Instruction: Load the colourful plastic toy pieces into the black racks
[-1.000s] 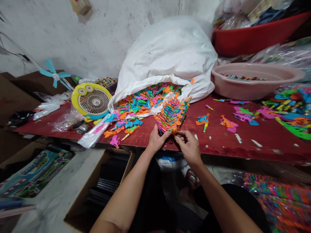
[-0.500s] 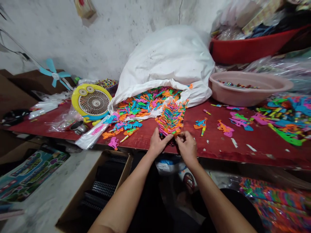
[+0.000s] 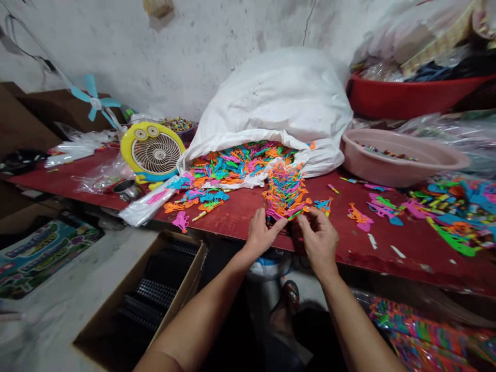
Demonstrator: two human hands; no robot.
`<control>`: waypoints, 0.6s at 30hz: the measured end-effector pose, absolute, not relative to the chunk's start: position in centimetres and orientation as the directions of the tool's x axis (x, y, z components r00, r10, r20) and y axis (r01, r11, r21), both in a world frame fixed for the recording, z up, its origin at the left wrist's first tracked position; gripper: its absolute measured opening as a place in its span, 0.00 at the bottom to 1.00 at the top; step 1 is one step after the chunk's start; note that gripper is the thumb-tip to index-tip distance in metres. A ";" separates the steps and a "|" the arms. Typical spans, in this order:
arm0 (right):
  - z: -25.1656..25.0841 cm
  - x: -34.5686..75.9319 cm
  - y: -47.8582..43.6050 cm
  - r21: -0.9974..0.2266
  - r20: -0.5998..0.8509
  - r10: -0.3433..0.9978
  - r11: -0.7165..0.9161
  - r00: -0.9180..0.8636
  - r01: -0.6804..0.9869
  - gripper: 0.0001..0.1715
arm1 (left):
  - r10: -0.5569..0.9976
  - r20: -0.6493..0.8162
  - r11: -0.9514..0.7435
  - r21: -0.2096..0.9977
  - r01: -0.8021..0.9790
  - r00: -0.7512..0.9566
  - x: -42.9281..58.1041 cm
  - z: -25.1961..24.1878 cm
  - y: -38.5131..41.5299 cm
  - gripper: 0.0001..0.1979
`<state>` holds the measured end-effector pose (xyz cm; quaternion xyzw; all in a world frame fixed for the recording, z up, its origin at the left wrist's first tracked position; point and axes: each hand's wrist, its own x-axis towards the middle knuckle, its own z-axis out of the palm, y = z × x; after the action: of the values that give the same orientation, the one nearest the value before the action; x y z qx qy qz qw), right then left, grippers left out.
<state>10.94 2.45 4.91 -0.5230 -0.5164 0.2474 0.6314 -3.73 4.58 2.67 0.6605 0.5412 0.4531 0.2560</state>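
A row of stacked bright plastic toy pieces (image 3: 285, 190) lies on the red table (image 3: 240, 217), running from the table's front edge toward a big white sack (image 3: 279, 103). My left hand (image 3: 262, 233) pinches the near left end of the stack. My right hand (image 3: 320, 237) is curled, its fingertips pinching the near right end. The sack lies open on its side, with several more coloured pieces (image 3: 236, 163) spilling out of its mouth.
A yellow desk fan (image 3: 152, 153) stands left of the sack. A pink basin (image 3: 399, 155) and a red tub (image 3: 411, 93) sit at the right, with loose toy pieces (image 3: 445, 206) nearby. An open cardboard box (image 3: 147, 294) of black parts sits below the table.
My view has shifted slightly to the left and down. Both hands have stayed at the near end of the stack, the right hand's fingers spreading a little wider.
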 end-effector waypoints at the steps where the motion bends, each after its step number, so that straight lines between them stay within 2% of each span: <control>1: 4.9 11.1 2.6 -0.921 0.381 0.857 0.320 0.346 0.220 0.18 | 0.941 0.335 -0.315 0.823 0.473 0.044 -4.0 2.6 4.6 0.18; 4: 4.9 11.8 2.8 -0.924 0.368 0.869 0.300 0.331 0.240 0.17 | 0.929 0.356 -0.362 0.810 0.461 0.103 -4.5 2.1 4.9 0.13; 8: 4.8 12.0 2.9 -0.835 0.489 0.831 0.356 0.267 0.419 0.13 | 0.925 0.370 -0.364 0.799 0.478 0.086 -4.5 1.6 5.1 0.09; 10: 4.8 11.8 2.9 -0.806 0.520 0.818 0.375 0.247 0.458 0.12 | 0.925 0.370 -0.361 0.792 0.492 0.082 -4.4 1.6 5.1 0.08; 14: 5.0 11.8 2.2 -0.866 0.445 0.865 0.349 0.232 0.358 0.15 | 0.922 0.377 -0.368 0.781 0.505 0.088 -4.4 1.7 4.9 0.04; 18: 4.6 15.4 1.4 -0.906 0.335 0.902 0.230 0.270 0.357 0.25 | 0.915 0.403 -0.323 0.769 0.552 -0.024 -4.4 1.2 4.6 0.06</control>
<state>15.41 1.40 4.58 -0.5702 -0.5521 0.2450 0.5568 -4.36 4.58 1.18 0.6702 0.5473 0.4611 0.1968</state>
